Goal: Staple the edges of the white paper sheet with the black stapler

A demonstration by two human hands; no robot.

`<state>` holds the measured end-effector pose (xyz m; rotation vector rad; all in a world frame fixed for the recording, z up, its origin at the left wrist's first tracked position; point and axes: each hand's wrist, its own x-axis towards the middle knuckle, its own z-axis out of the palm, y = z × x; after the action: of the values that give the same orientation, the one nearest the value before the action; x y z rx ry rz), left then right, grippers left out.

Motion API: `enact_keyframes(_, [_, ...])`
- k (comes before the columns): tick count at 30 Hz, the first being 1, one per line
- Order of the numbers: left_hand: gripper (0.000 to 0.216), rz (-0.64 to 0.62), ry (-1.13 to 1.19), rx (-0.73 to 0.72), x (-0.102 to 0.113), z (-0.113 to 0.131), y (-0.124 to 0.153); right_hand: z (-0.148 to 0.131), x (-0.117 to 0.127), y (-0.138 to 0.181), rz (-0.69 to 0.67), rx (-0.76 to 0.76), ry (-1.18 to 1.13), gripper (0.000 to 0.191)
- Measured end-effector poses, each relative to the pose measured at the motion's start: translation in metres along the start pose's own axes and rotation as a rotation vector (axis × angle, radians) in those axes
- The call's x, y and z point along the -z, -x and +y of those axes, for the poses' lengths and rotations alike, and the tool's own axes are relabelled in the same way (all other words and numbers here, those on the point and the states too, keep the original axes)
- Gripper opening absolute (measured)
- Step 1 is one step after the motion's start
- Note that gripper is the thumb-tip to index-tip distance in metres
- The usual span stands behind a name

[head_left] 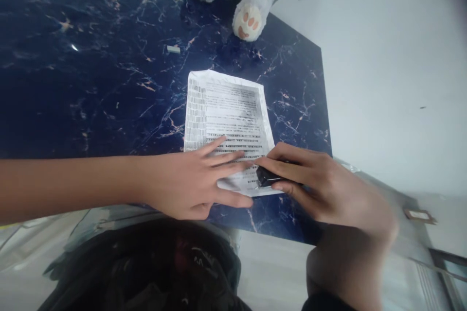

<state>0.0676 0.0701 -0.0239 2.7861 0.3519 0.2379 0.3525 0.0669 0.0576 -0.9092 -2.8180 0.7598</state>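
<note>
A printed sheet of paper (233, 107) lies on the dark blue marbled table, its far edge slightly curled. My left hand (207, 175) rests flat on the near part of the sheet, fingers spread. At the sheet's near right corner, my right hand (310, 175) is closed around a small black blocky tool (267, 176), which looks like a stapler. The tool's blunt end points left, close to my left fingertips. My right fingers hide most of it.
A plush toy (251, 14) with paw pads sits at the table's far edge. A small pale green and white block (173, 49) lies beyond the sheet to the left. The blue table (109, 87) ends at a white wall on the right.
</note>
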Motion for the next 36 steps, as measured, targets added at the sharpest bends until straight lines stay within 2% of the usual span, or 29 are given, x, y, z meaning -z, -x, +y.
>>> enact_keyframes(9, [0.058, 0.128, -0.036, -0.060, -0.006, -0.002, 0.007, 0.002, -0.007, -0.005, 0.048, 0.035, 0.029, 0.044])
enact_keyframes(17, [0.058, 0.088, 0.004, -0.029, -0.007, -0.004, 0.010, 0.010, 0.008, -0.002, -0.009, 0.072, -0.057, 0.042])
enact_keyframes(23, [0.060, 0.108, -0.018, -0.002, -0.006, -0.002, 0.013, 0.027, 0.008, 0.002, 0.041, 0.015, -0.086, 0.044])
enact_keyframes(29, [0.054, 0.067, -0.029, -0.008, 0.003, 0.000, 0.017, 0.038, 0.008, 0.002, 0.096, -0.018, -0.074, 0.042])
enact_keyframes(36, [0.058, 0.074, -0.045, 0.057, 0.004, 0.003, 0.009, 0.039, 0.007, 0.002, 0.069, 0.087, -0.033, 0.041])
